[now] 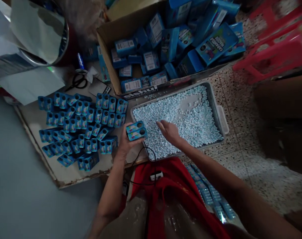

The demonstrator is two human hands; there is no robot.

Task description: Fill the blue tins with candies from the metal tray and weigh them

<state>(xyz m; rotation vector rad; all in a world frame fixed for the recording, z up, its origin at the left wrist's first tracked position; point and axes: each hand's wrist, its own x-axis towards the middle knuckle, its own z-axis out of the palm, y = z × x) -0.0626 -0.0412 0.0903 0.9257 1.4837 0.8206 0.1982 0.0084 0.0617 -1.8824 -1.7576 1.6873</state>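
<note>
Small blue boxes in hand [136, 130]: two, side by side, each showing one round dark hole in its upward end; they overlap the middle of the tub's left edge as I see it.
Left hand [126, 143]: gripping that pair from the side; most of the fingers are hidden behind them.
Right hand [169, 131]: over the pellets, left of the tub's middle, fingers seemingly curled; I can't tell how tightly they close, or whether any pellets are inside.
Pellets [195, 126]: pale blue and white, beyond counting; one thin patch shows the bottom near the tub's far edge.
Tub [215, 103]: one, a grey plastic tray, one pale handle visible on its right edge.
Boxes on the table [78, 122]: several dozen, holes upward, crowded between the table's [58, 171] left edge and the tub; overlapping spoils an exact count.
Carton [108, 59]: one, cardboard, along the tub's far edge, its top cut off from view; jumbled blue boxes [152, 61] inside bury one another, one lettered "CARAMELO".
Scissors [78, 82]: one pair, dark-handled, left of the carton's near-left corner.
Cable [155, 159]: one black loop across the tub's near-left corner.
Red plastic stool [272, 53]: at least one, blurred and cut off.
Blue packs below the table [210, 192]: rows partly hidden by the right forearm, too dim to count.
</note>
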